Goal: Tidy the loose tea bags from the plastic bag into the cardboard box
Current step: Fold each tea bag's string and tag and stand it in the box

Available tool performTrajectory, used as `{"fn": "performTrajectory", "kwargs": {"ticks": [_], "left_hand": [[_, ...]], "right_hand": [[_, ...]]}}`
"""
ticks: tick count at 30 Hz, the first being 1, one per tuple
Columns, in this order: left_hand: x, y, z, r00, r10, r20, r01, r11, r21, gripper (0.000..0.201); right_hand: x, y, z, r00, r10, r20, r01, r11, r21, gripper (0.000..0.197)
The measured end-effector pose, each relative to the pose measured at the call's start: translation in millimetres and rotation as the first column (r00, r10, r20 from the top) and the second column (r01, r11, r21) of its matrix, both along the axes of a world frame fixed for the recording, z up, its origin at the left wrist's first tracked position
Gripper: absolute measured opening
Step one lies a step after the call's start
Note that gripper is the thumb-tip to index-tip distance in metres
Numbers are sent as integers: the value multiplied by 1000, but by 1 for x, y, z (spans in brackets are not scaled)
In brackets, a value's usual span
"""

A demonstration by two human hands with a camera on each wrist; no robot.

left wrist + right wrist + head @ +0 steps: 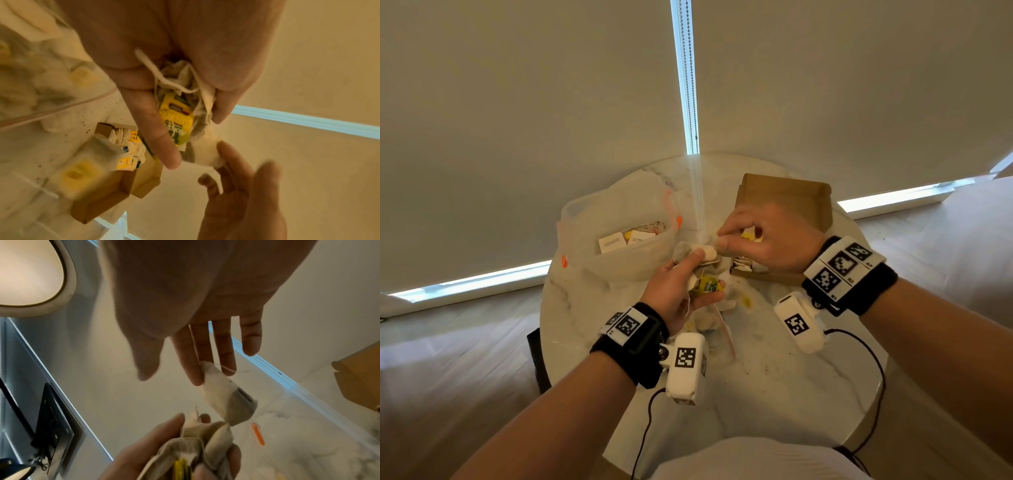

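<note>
Head view: the left hand [674,291] grips a bunch of tea bags [697,270] above the round marble counter [774,370], thumb pressed on top, a yellow tag [708,285] showing between the fingers. The right hand [760,240] reaches in from above the cardboard box [787,202], fingertips pinching one tea bag at the top of the bunch. The box sits open at the right rear of the counter, with tea bags standing inside. A clear plastic bag [619,222] stands at the left rear, holding white sachets.

Left wrist view: fingers curl round crumpled bags, strings and the yellow tag [176,118]; the box [115,183] lies below.

Right wrist view: index and middle fingers [191,356] pinch a single tea bag [224,392], thumb apart.
</note>
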State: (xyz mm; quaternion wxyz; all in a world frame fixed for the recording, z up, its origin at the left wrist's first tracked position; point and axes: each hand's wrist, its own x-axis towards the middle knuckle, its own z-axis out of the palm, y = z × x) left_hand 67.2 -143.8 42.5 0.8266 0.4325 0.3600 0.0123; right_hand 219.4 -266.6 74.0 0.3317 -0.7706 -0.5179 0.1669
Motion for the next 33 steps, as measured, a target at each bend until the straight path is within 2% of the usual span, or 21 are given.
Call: {"fn": "performTrajectory", "kwargs": {"ticks": [3, 5, 8, 11, 13, 16, 19, 21, 24, 27, 30, 33], "left_hand": [[4, 5, 0, 999, 54, -9, -54, 995, -86, 31], [6, 6, 0, 998, 64, -13, -65, 994, -89, 32], [5, 8, -4, 996, 80, -34, -81, 996, -44, 26], [1, 8, -7, 997, 62, -49, -61, 998, 33, 18], [-2, 8, -8, 999, 17, -43, -12, 993, 121, 22], [-4, 8, -7, 997, -72, -17, 74, 963, 259, 36], [-4, 12, -6, 989, -144, -18, 141, 933, 331, 48], [-4, 14, -4, 981, -194, -13, 185, 914, 360, 46], [-5, 14, -2, 965, -262, 3, 238, 881, 410, 29], [-7, 14, -1, 959, -281, 39, 238, 872, 428, 21], [-9, 14, 0, 951, -296, 93, 225, 863, 452, 26], [-9, 14, 2, 924, -364, 116, 270, 837, 477, 28]], "right_hand": [[-3, -13, -4, 1000, -26, 18, 26, 999, -20, 59], [-5, -20, -17, 996, -90, 29, 91, 995, -47, 50], [-4, -30, -37, 977, -212, 32, 214, 975, -66, 18], [-4, -37, -44, 964, -265, -2, 264, 960, -99, 18], [-6, -38, -43, 961, -276, -36, 273, 960, -67, 23], [-8, -34, -38, 947, -279, -159, 279, 960, -21, 32], [-8, -28, -33, 935, -250, -251, 254, 967, -16, 31], [-10, -24, -30, 934, -227, -275, 235, 972, -3, 29], [-12, -18, -25, 937, -213, -278, 223, 975, 3, 27], [-11, -14, -23, 938, -205, -278, 209, 978, -16, 26], [-10, -12, -22, 938, -184, -292, 180, 983, -41, 26], [-12, -11, -21, 927, -150, -345, 147, 989, -35, 26]]}}
